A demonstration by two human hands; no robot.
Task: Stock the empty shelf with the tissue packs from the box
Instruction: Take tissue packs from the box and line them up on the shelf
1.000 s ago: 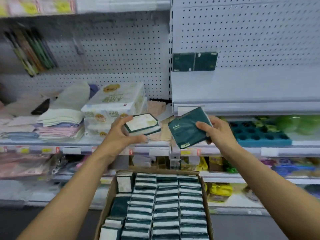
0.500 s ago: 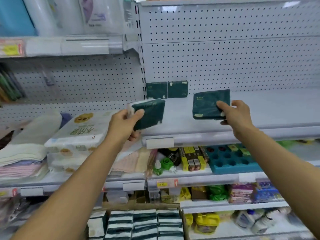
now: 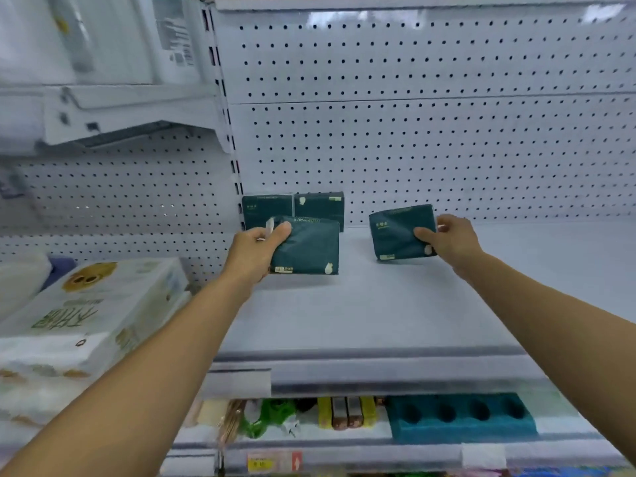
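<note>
Tissue packs gripped upright by left hand [image 3: 256, 251] and right hand [image 3: 454, 241].

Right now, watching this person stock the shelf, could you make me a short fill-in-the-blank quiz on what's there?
1. Each hand holds ____ dark green tissue pack.
2. ____ packs already stand against the pegboard at the back of the shelf.
3. The left hand holds its pack in front of those standing packs; the right hand holds its pack to their ____.

Missing words: one; two; right
</note>
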